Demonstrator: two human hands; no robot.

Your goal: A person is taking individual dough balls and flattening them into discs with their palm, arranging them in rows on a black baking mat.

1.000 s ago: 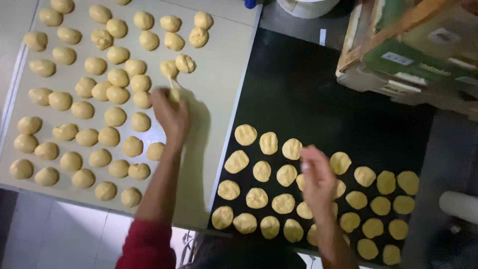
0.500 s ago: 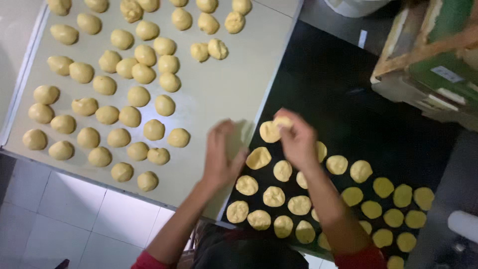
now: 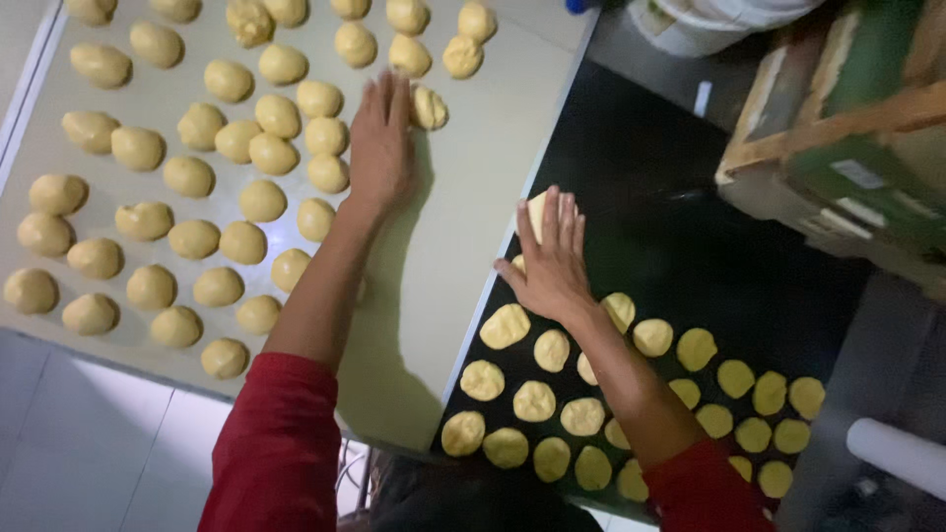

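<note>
- while the left hand (image 3: 382,138) lies flat and open on the pale board (image 3: 463,256), its fingertips touch a dough ball (image 3: 430,107) at the edge of the cluster, apparently picking the nearest one.
- right hand (image 3: 550,258) is spread open, fingers apart, pressing a flattened dough piece (image 3: 537,212) onto the black tray (image 3: 670,246); it holds nothing, palm down looks like flattening.
- hands are well apart, one per surface.
- flat discs (image 3: 552,350) sit in rows at the near end of the tray, far end bare; round balls (image 3: 197,177) fill the board's left part.
- vs half a second ago: both hands were together over the tray's top disc; the left has since gone back out to the board, the right stays on the tray.
- green crate (image 3: 847,148) sits beyond the tray.
</note>
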